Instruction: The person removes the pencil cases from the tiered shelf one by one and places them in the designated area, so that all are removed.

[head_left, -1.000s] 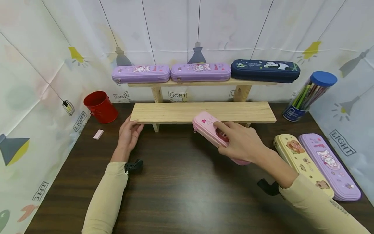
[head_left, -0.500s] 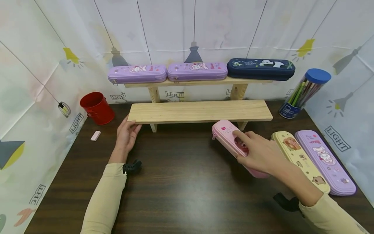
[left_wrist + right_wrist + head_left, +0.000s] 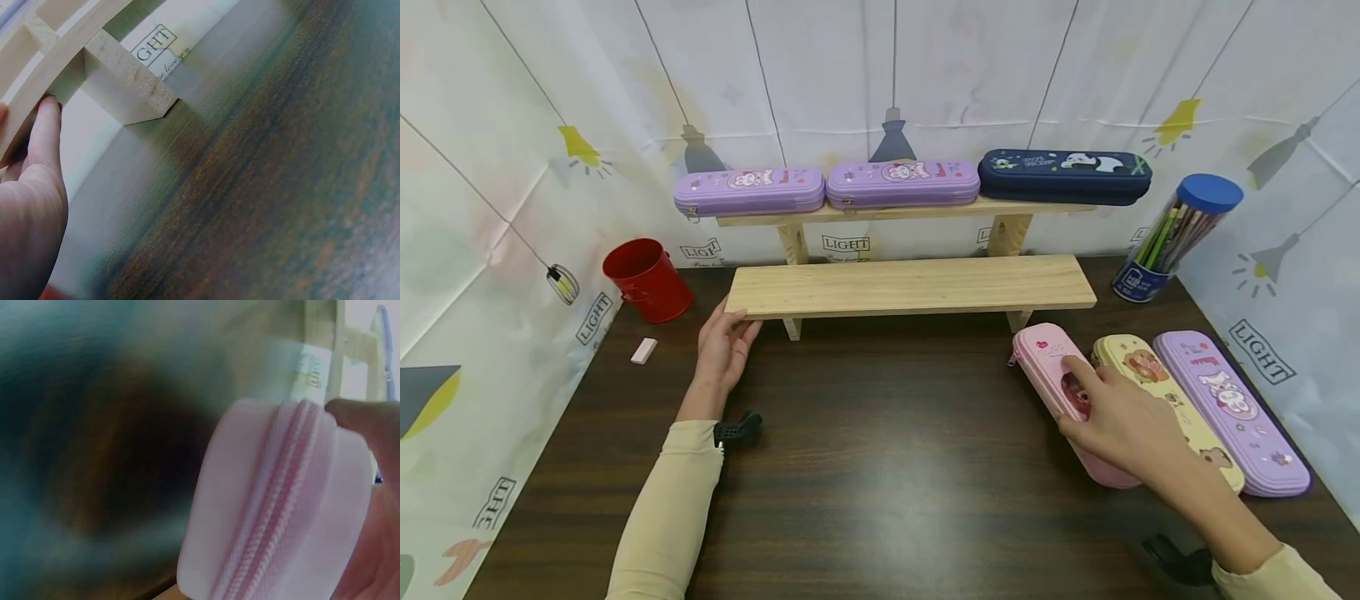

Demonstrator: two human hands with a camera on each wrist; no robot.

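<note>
My right hand (image 3: 1123, 417) grips a pink zippered pencil case (image 3: 1043, 357) across its width, at the right of the table in the head view. The case lies slanted, close along the left side of a yellow pencil case (image 3: 1198, 433). Its zipper edge (image 3: 269, 512) fills much of the right wrist view, fingers curled round one side. My left hand (image 3: 721, 354) holds the left end of the lower board of a two-tier wooden shelf (image 3: 910, 285). In the left wrist view, one finger (image 3: 45, 131) presses the board's underside.
Two purple pencil cases (image 3: 902, 183) and a navy panda one (image 3: 1067, 177) line the upper tier. Another purple case (image 3: 1232, 408) lies right of the yellow one. A pencil tub (image 3: 1176, 237) stands at the back right, a red bucket (image 3: 647, 279) and an eraser (image 3: 643, 350) at the left.
My right hand has carried the pink pencil case from the lower board's front edge rightward and nearer, to beside the yellow case. My left hand stays on the shelf; the head view shifted slightly.
</note>
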